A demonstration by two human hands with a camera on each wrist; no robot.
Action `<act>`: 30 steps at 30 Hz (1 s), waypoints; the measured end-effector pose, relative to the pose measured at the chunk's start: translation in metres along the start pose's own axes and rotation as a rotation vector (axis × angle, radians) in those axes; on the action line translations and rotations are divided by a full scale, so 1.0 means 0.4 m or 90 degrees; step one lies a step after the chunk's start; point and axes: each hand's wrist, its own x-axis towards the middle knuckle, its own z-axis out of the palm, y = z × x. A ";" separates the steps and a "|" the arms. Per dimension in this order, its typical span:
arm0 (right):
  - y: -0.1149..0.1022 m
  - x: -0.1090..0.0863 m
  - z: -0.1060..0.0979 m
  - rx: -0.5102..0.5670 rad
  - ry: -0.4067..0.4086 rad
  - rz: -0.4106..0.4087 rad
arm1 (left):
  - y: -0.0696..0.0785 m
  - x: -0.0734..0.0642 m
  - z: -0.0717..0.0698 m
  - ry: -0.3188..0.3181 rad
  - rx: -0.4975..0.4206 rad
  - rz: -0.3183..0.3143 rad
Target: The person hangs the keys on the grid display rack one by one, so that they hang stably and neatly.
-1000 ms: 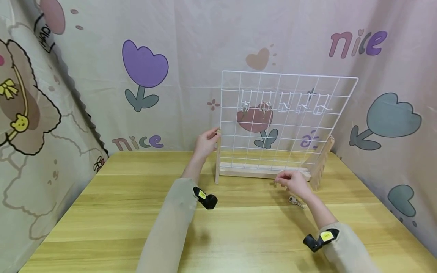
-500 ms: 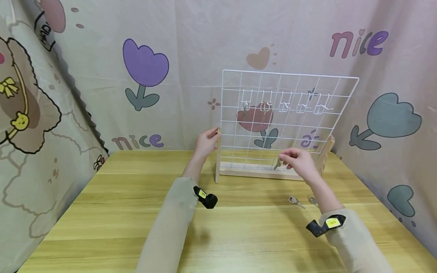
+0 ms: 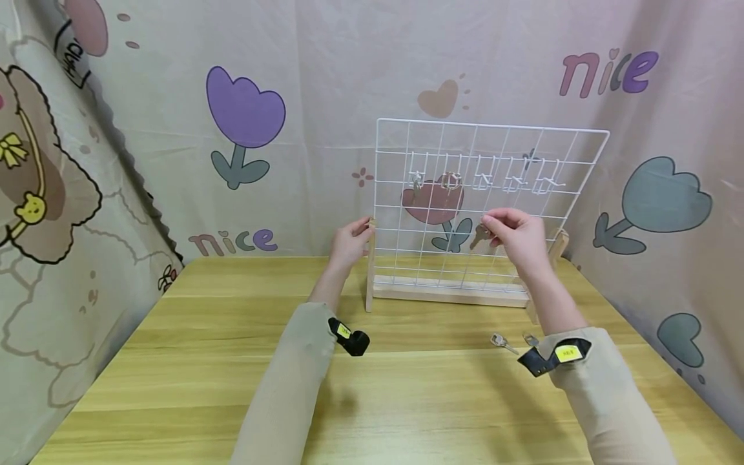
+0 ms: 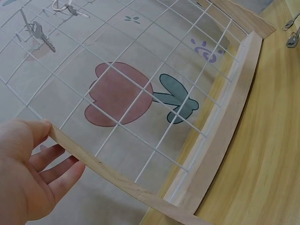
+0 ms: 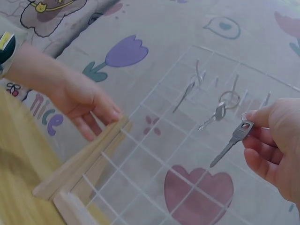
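Thumb and fingers of the right hand [image 3: 520,242] pinch a metal key [image 5: 233,141] by its head, its blade slanting down toward the person's left. From where I stand, that key is up off the table [image 3: 203,361], before the white wire grid [image 3: 429,208] and lower than the row of five white hooks [image 3: 514,183]; whether it touches the wires, I can't tell. Over on the other side, the left hand [image 3: 350,245] grips the upper end of the wooden side support [image 4: 105,168], thumb and fingertips against the wood. A key [image 5: 188,92] hangs from the hook nearest that side, and on the next one a ring [image 5: 222,101] carries another key [image 5: 219,112]. Two more keys [image 3: 500,340] lie on the tabletop below the right forearm, in front of the wooden base [image 3: 447,294]. Behind everything hangs a curtain [image 3: 331,64] printed with tulips.
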 end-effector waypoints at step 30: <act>-0.059 0.074 0.042 0.175 0.179 -0.005 | -0.002 0.000 0.001 0.000 -0.002 0.001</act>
